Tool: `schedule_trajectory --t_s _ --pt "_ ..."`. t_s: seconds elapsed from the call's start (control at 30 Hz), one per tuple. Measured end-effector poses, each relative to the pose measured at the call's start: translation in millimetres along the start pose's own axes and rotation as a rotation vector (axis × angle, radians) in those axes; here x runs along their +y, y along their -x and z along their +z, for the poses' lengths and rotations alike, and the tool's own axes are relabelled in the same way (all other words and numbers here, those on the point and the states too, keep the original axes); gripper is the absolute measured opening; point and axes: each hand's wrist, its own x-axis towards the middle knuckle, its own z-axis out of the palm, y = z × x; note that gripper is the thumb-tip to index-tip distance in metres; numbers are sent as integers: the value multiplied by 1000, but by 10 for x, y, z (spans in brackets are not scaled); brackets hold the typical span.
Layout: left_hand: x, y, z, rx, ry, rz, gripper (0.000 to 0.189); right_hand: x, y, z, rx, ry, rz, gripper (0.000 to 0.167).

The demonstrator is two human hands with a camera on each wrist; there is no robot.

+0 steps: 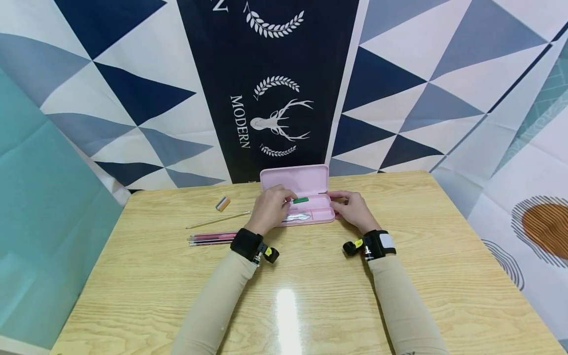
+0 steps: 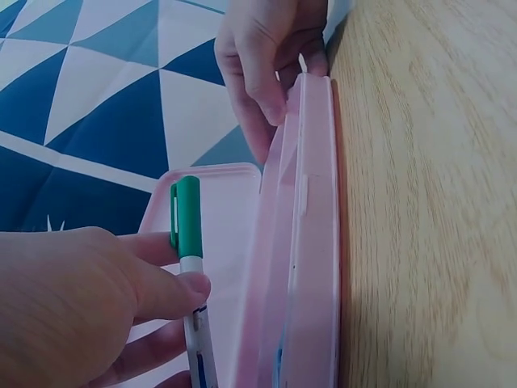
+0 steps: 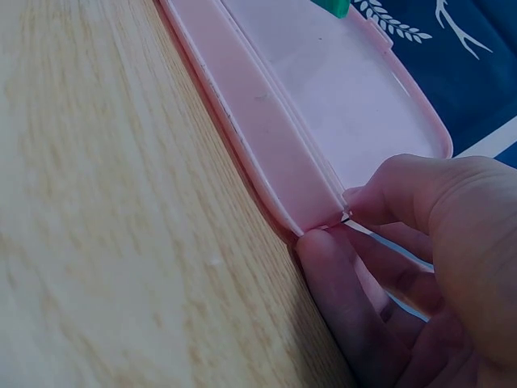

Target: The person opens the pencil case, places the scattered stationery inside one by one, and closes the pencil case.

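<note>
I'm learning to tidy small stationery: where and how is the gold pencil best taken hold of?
Probably by the middle of its shaft, from above: the gold pencil is thin and lies flat on the table, so a thumb-and-finger grip across its long sides should suit. The left hand is nearer, but it is holding the green-capped pen.

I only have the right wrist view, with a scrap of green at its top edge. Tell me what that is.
Observer: The green cap of a white pen, pinched in the left hand.
Operator: Report what's inside the pink case.
Observer: A pale, shiny item lies in its front part; I can't tell what it is.
Operator: Tell me what's on the table left of it.
Observer: A thin pencil lies there between a small block and a bundle of slim sticks.
</note>
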Motion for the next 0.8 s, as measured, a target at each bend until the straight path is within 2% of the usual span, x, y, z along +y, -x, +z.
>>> schedule_trajectory --t_s 0.1,0.13,0.33,0.5,0.53,0.63,0.8 --pt "-22 -19 34 8 20 -2 21 -11 3 -2 2 3 1 41" --pt "-106 -38 112 23 26 11 21 -11 3 -3 2 3 1 41" --pt "-368 -156 409 46 27 12 24 13 -3 -1 4 2 -1 41" --pt "-430 -212 500 40 66 -13 27 20 -5 2 7 1 -4 41" --pt "-412 -211 478 41 58 -5 26 19 -4 0 6 1 -3 41" --pt "-433 -241 530 54 66 11 26 14 0 -1 2 -1 2 41" --pt "-494 -312 675 66 56 43 25 13 0 -1 4 1 1 41"
